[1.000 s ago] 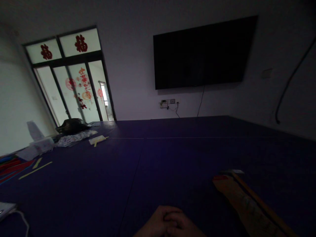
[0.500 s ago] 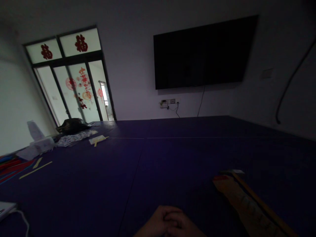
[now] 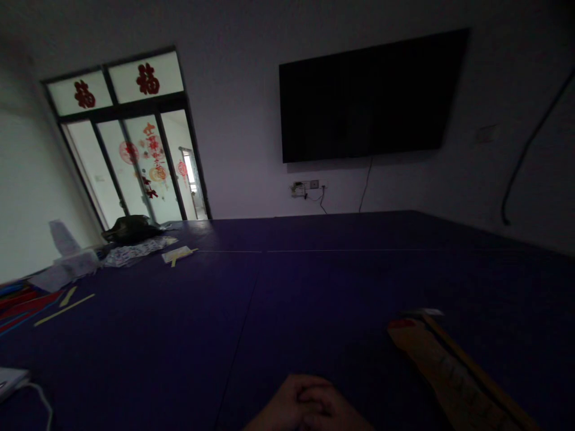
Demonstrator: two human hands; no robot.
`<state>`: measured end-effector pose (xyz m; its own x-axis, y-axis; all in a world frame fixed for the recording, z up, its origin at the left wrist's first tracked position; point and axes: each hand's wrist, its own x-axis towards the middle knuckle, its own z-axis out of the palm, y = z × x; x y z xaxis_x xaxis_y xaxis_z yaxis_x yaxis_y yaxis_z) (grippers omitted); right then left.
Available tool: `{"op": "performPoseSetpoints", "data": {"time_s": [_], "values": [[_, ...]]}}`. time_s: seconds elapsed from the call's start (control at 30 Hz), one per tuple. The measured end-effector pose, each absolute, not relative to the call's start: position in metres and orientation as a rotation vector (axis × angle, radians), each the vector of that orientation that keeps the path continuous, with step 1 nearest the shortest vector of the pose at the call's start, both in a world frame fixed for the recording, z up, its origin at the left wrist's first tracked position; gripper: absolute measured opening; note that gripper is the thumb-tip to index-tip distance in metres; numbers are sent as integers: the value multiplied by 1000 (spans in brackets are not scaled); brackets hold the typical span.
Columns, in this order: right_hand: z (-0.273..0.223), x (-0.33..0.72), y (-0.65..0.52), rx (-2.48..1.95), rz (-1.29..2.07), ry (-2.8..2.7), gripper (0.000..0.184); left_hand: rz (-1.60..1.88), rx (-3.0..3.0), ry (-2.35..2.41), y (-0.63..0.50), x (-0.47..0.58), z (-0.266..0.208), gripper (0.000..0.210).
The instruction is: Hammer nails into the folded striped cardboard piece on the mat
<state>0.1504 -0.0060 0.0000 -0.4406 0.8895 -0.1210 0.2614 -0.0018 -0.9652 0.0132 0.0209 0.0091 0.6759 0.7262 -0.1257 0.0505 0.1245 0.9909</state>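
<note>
At the bottom middle of the head view my left hand [image 3: 287, 400] and my right hand [image 3: 335, 410] are clasped together, resting at the near side of the dark blue table [image 3: 314, 311]. The fingers are folded into one another, and I see no object between them. To their right, apart from them, lies a long tool with a wooden handle [image 3: 476, 371] and a small metal head, looking like a hammer. Alongside it is a long orange-brown flat piece [image 3: 431, 356] with a red end and dark markings; what it is I cannot make out.
Red and blue strips [image 3: 27, 308] and thin yellow strips [image 3: 65, 309] lie at the left. Farther back are printed sheets [image 3: 139, 250], a dark bag [image 3: 130, 229] and a small white packet [image 3: 177, 254]. A white device [image 3: 11, 380] with a cable sits near left.
</note>
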Motion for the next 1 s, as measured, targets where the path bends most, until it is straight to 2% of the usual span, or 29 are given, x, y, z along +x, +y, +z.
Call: {"op": "performPoseSetpoints", "data": {"time_s": [0.6,1.0], "values": [[-2,151,-5,-1173,1467,-1737,36,585,1351,749,20,15,12,45],[-10,152,-4,-1151,1480,-1712,41,575,1385,743,18,13,16,44]]}}
